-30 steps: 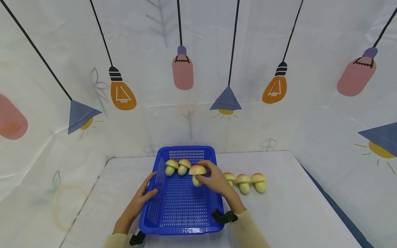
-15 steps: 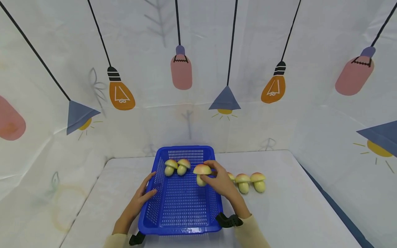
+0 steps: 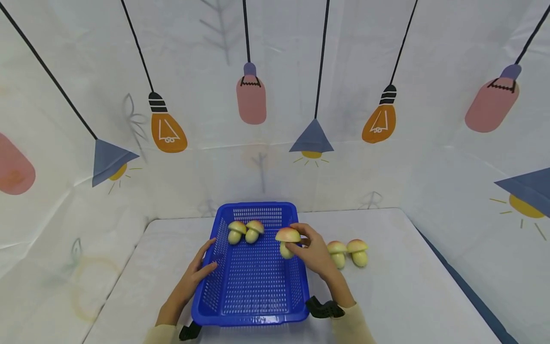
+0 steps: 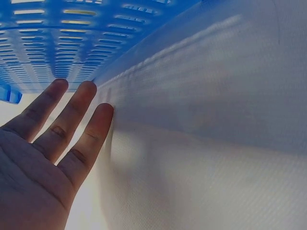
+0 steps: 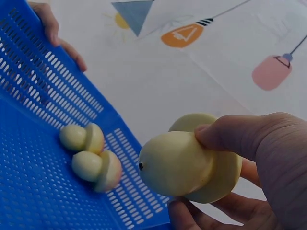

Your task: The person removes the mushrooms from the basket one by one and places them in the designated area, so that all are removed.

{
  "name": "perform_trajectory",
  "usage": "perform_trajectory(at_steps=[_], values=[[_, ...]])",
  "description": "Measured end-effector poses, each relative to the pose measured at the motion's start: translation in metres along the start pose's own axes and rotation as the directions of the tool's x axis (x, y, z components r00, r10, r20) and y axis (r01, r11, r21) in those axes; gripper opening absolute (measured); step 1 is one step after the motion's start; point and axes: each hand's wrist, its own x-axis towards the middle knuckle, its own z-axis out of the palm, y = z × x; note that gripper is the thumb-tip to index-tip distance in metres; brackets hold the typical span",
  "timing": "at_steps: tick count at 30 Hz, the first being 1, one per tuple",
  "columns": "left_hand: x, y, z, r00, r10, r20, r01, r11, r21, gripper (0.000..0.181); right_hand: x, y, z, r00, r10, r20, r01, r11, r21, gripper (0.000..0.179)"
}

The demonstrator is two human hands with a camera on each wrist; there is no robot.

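My right hand [image 3: 315,253] pinches a toy mushroom [image 3: 288,236] by its stem and cap, above the right side of a blue plastic basket [image 3: 251,321]. In the right wrist view the held mushroom [image 5: 175,163] shows its pale stem, with a small dark spot at the end. Two more mushrooms [image 3: 253,231] lie side by side near the basket's far end. At the basket's left rim rests my left hand [image 3: 189,277]; in the left wrist view its fingers [image 4: 67,127] stretch straight along the outer wall.
On the white table [image 3: 421,286], two further mushrooms [image 3: 358,253] lie right of the basket, one partly behind my right hand. A white cloth backdrop [image 3: 275,177] printed with lamps hangs behind the table.
My right hand has moved right with its mushroom, from inside the basket toward its right rim. It now covers one mushroom on the table. The left hand and basket have stayed put.
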Motion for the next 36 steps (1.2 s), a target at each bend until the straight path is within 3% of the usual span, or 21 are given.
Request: perform_trajectory(at_steps=[11, 36], values=[[0.0, 0.002, 0.002, 1.0, -0.019, -0.013, 0.019, 1.0, 0.004, 0.07, -0.005, 0.003, -0.013, 0.999, 0.037, -0.004, -0.036, 0.997, 0.069, 0.056], [0.0, 0.001, 0.002, 1.0, -0.013, -0.015, 0.013, 1.0, 0.002, 0.069, -0.016, 0.012, -0.033, 0.993, 0.096, -0.07, -0.09, 0.992, 0.088, 0.055]])
